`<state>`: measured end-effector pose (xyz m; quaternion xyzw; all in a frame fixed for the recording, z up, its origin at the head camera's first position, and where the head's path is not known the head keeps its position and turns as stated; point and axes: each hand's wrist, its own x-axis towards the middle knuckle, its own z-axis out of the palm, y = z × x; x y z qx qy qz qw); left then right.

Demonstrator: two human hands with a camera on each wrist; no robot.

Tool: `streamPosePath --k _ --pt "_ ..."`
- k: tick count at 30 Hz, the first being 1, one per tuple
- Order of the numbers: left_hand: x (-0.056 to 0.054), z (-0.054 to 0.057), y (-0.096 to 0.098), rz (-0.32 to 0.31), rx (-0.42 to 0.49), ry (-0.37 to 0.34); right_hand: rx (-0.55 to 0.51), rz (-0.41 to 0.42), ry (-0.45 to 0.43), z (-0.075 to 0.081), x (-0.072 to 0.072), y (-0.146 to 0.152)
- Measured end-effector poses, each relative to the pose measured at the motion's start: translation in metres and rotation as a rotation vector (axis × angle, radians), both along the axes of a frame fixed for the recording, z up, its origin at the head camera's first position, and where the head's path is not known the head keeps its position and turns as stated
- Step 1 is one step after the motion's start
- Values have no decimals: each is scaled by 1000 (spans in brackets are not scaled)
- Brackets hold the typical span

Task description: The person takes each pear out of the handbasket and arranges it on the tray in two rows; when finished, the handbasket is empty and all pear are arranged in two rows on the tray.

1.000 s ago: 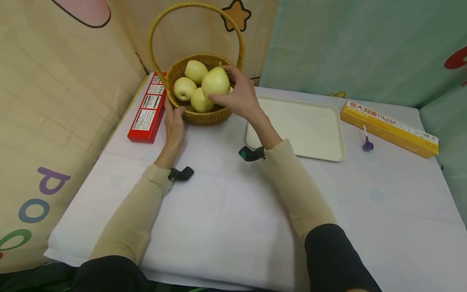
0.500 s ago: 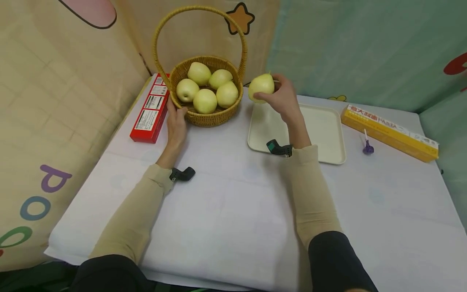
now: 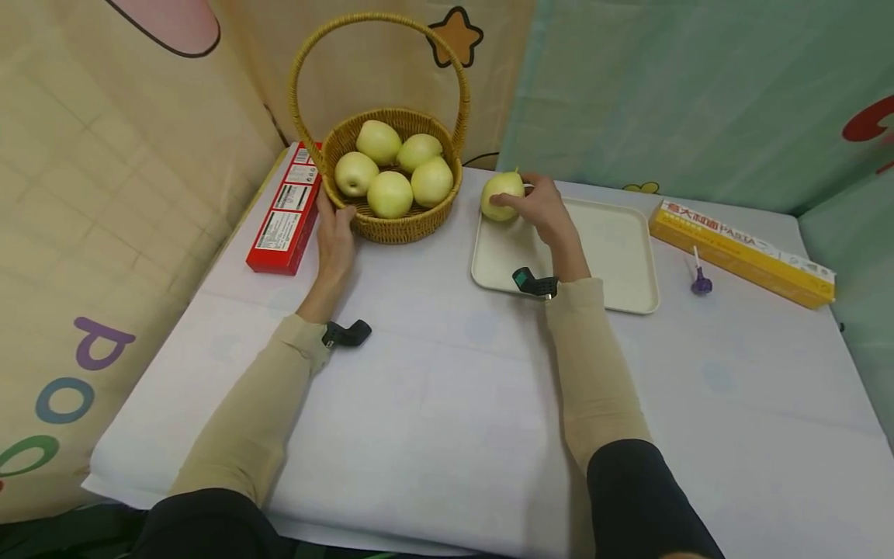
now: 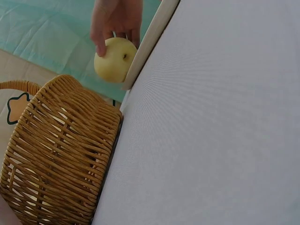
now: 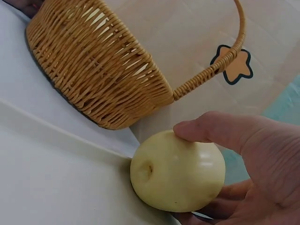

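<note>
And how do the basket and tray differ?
The basket is brown, woven and rounded; the tray is cream, smooth and rectangular. The basket has a tall handle; the tray shows none. The basket contains five fruits; a held fruit is at the tray's corner. Both are on the table.

Your right hand point(image 4: 117, 18) grips pale pear point(image 4: 112, 65) by tray point(image 4: 148, 42) rim — woven basket point(image 4: 61, 150) nearer you, sliver of your left hand point(image 4: 6, 214) at lower-left corner — white cloth point(image 4: 215, 122) at right.

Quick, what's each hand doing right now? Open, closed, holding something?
Left hand: open, touching the outside of the basket.
Right hand: closed around a yellow-green fruit, held between thumb and fingers.
</note>
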<state>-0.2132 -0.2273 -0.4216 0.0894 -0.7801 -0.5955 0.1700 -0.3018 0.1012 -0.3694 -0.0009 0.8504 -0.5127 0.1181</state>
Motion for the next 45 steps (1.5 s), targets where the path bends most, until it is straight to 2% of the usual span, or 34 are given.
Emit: streamPosePath --k 4,10,17,26,39,45 --pt "0 -1 -1 4 -3 1 -10 8 11 -1 0 2" --pt "0 0 -1 3 2 -5 1 -41 36 3 2 2" --pt "-1 0 0 -6 5 13 -84 -41 25 4 0 2" --pt "-1 0 0 -1 11 22 -47 -95 70 6 1 1" --pt "-1 0 -1 2 11 23 -140 -129 275 39 14 -10" --pt "-1 -2 -2 7 8 24 -170 -89 332 50 24 -24"
